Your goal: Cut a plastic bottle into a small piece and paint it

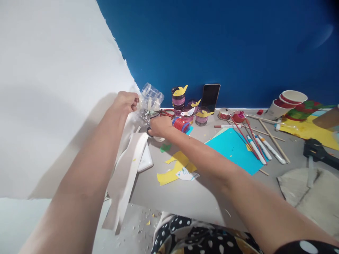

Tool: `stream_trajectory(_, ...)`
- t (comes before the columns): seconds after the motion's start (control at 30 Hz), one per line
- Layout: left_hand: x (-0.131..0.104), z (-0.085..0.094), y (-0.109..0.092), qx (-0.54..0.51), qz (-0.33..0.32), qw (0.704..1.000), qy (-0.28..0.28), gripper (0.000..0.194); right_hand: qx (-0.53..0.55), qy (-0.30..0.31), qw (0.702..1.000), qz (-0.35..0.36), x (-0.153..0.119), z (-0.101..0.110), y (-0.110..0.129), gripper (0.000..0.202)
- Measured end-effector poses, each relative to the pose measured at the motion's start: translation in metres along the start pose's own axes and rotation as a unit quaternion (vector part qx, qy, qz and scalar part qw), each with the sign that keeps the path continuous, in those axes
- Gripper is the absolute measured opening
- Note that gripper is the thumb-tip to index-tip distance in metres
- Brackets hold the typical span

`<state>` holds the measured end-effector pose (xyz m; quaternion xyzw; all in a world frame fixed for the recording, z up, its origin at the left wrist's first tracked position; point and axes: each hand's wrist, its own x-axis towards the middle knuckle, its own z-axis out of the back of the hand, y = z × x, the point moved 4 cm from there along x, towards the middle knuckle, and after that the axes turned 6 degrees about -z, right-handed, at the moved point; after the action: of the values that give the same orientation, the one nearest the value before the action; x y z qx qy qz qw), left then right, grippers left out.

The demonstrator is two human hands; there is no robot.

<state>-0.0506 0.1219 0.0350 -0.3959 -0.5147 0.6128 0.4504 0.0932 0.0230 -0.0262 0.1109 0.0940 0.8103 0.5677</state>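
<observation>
At the back left corner of the table, my left hand (128, 101) is closed, its fingers pinching the left side of a clear ribbed plastic bottle (152, 96). Just right of and below it, my right hand (160, 126) is closed on scissors, whose black handle loop (149, 132) shows by the thumb; most of the scissors are hidden. Beside that hand lies a spool of red thread (181, 125) with blue ends. Behind the spool stand several purple-filled clear cups (201, 116) with yellow paper birds (180, 91) on them. A long white paper strip (124, 176) hangs over the front edge.
A dark phone (211, 98) leans on the blue wall. Under my right forearm lie yellow paper scraps (169, 176) and a white paper bird (186, 174). Rightward are blue paper (225, 148), markers (271, 150), brushes, paper cups (293, 97) and a black glue gun (317, 151).
</observation>
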Motion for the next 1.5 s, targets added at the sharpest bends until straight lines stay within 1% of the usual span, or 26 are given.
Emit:
stream_trajectory(0.1, -0.001, 0.0, -0.001, 0.009, 0.042, 0.999, -0.019, 0.024, 0.002, 0.003, 1.0, 0.0, 0.004, 0.0, -0.002, 0.04)
stream_trajectory(0.2, -0.005, -0.006, -0.003, 0.0, 0.062, 0.998, -0.022, 0.028, 0.003, 0.006, 1.0, 0.0, 0.005, 0.0, -0.004, 0.039)
stream_trajectory(0.33, -0.012, -0.008, -0.003, -0.018, 0.073, 0.997, -0.023, 0.03, 0.003, 0.015, 1.0, 0.001, 0.006, -0.002, -0.005, 0.041)
stream_trajectory(0.57, -0.02, 0.0, -0.002, -0.054, 0.074, 0.995, -0.027, 0.027, 0.007, 0.021, 1.0, 0.003, 0.009, -0.005, -0.001, 0.038)
stream_trajectory(0.7, -0.018, 0.002, 0.001, -0.065, 0.067, 0.995, -0.043, 0.027, 0.009, 0.01, 1.0, 0.005, -0.001, 0.003, -0.004, 0.036)
stream_trajectory(0.83, -0.013, 0.0, 0.0, -0.071, 0.055, 0.994, -0.056, 0.027, 0.014, -0.009, 1.0, -0.008, -0.013, 0.019, -0.015, 0.044)
stream_trajectory(0.9, -0.013, -0.001, -0.003, -0.072, 0.048, 0.994, -0.062, 0.026, 0.021, -0.008, 0.999, -0.029, -0.012, 0.026, -0.022, 0.051)
stream_trajectory(1.03, -0.021, -0.002, -0.007, -0.066, 0.041, 0.994, -0.078, 0.027, 0.044, 0.029, 0.996, -0.067, 0.001, 0.033, -0.03, 0.065)
stream_trajectory(1.13, -0.029, -0.001, -0.008, -0.056, 0.037, 0.993, -0.094, 0.027, 0.056, 0.037, 0.995, -0.074, 0.011, 0.033, -0.027, 0.069)
stream_trajectory(1.3, -0.038, -0.005, -0.009, -0.043, 0.025, 0.993, -0.108, 0.024, 0.049, 0.008, 0.996, -0.078, 0.02, 0.032, -0.011, 0.066)
stream_trajectory(1.37, -0.04, -0.007, -0.01, -0.042, 0.025, 0.993, -0.109, 0.023, 0.038, -0.003, 0.997, -0.071, 0.021, 0.03, -0.005, 0.061)
stream_trajectory(1.5, -0.04, -0.012, -0.013, -0.043, 0.037, 0.993, -0.101, 0.028, 0.007, -0.012, 0.999, -0.045, 0.021, 0.023, 0.004, 0.043)
